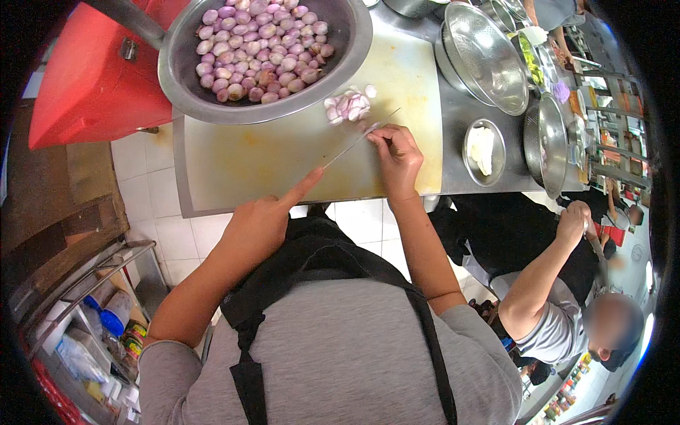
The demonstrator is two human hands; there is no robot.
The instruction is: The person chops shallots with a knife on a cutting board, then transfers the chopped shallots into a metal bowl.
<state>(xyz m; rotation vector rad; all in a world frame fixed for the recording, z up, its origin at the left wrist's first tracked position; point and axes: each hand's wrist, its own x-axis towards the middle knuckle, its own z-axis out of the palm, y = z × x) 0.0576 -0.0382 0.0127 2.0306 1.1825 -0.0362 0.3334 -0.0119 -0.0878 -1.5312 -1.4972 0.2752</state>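
My left hand [258,220] holds a knife, its index finger stretched along the spine of the thin blade [350,149], seen nearly edge-on. The handle is hidden in the fist. My right hand [398,154] pinches a small piece of shallot [372,127] against the blade near its far end. Just beyond, a little heap of sliced shallots [348,106] lies on the yellowed white cutting board [255,164]. A large metal bowl [350,58] full of peeled whole shallots [260,48] rests over the board's far left part.
A red container [101,90] stands left of the bowl. Right of the board are a small metal bowl with pale pieces [484,151], a perforated metal colander [486,53] and another colander [547,143]. A co-worker's arm [542,281] is at the right.
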